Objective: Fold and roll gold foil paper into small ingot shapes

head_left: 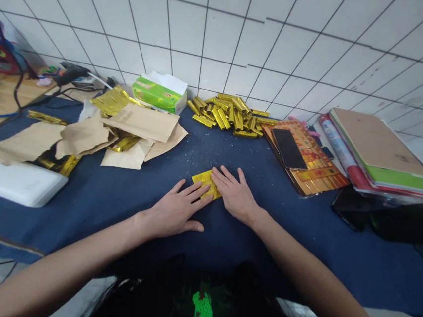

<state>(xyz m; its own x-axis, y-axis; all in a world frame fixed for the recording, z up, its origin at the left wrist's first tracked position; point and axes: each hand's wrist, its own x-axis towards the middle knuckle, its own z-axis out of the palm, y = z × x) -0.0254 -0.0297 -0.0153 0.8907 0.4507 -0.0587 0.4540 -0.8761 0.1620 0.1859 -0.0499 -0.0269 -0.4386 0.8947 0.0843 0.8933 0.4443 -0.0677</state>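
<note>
A small sheet of gold foil paper (pixel 203 178) lies flat on the blue cloth (pixel 126 190) in front of me. My left hand (pixel 176 210) rests palm down with its fingers stretched out over the sheet's near left edge. My right hand (pixel 233 193) lies flat too, its fingers pressing on the sheet's right side. Neither hand grips anything. A heap of folded gold paper pieces (pixel 228 114) sits at the back by the tiled wall.
Brown paper wrappers and loose gold sheets (pixel 97 137) cover the left. A green tissue box (pixel 158 93), a white power bank (pixel 14 183), a phone (pixel 289 148) on a stack of gold-red paper (pixel 317 173), and books (pixel 380 155) at right surround the area.
</note>
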